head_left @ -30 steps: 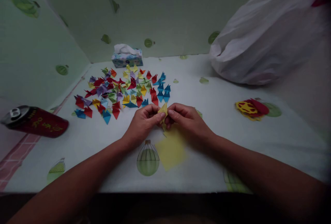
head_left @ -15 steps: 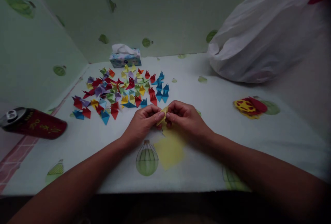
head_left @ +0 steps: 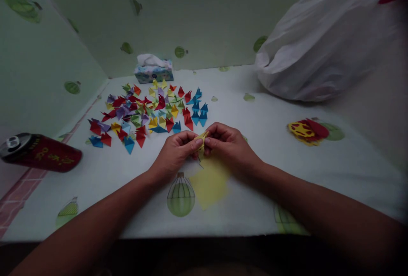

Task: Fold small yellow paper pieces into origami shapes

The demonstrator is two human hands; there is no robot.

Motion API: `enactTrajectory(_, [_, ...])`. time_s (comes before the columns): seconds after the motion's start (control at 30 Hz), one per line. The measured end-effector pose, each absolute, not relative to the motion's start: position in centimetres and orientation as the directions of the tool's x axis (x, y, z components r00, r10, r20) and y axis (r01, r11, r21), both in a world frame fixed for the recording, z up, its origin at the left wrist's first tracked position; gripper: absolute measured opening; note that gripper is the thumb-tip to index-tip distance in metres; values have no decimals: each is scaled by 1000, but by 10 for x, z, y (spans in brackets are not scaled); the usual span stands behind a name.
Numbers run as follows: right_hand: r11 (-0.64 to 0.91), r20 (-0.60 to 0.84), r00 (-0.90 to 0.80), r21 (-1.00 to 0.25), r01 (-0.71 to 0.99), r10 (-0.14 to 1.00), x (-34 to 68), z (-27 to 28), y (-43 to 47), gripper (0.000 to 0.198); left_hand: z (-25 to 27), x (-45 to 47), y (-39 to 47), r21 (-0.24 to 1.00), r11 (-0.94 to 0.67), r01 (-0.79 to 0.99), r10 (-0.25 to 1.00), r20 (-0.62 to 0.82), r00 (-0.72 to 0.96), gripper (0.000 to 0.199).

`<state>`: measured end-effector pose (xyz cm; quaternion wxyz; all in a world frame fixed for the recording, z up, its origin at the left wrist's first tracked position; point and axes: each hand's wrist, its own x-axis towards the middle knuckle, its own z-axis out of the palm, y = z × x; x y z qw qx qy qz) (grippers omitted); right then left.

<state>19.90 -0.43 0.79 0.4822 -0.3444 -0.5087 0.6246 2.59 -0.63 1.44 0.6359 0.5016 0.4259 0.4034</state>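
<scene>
A small piece of folded yellow paper (head_left: 201, 139) is pinched between both hands just above the table. My left hand (head_left: 179, 147) grips its left side with thumb and fingertips, and my right hand (head_left: 225, 142) grips its right side. Fingers cover much of the paper, so its exact shape is hard to make out. Below the hands, a flat yellow paper sheet (head_left: 208, 186) lies on the tablecloth. Beyond the left hand spreads a group of folded paper cranes (head_left: 153, 110) in red, blue, yellow, green and purple.
A red drink can (head_left: 43, 153) stands at the left edge. Behind the cranes is a tissue box (head_left: 154, 72). A large white plastic bag (head_left: 306, 55) fills the back right, and red and yellow paper cutouts (head_left: 307, 131) lie on the right.
The yellow paper between my fingers has turned slightly and shows a different face. Both hands stay in nearly the same place, still pinching it.
</scene>
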Motion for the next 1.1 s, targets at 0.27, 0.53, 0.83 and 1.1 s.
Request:
enactTrajectory(0.27, [-14, 76, -299, -958, -287, 951, 199, 6, -1, 11, 14, 30, -8, 970, 194, -148, 946, -145, 291, 23])
enactTrajectory(0.53, [-21, 68, -281, -953, -303, 957, 199, 5, -2, 11, 16, 29, -8, 981, 175, -89, 955, -147, 259, 23])
enactTrajectory(0.83, [-100, 16, -317, -933, -347, 948, 197, 6, -4, 13, 15, 31, -9, 985, 163, -57, 967, -148, 207, 23])
enactTrajectory(1.1, [-73, 22, -299, -950, -304, 954, 197, 6, -2, 13, 14, 30, -8, 982, 178, -69, 960, -158, 233, 22])
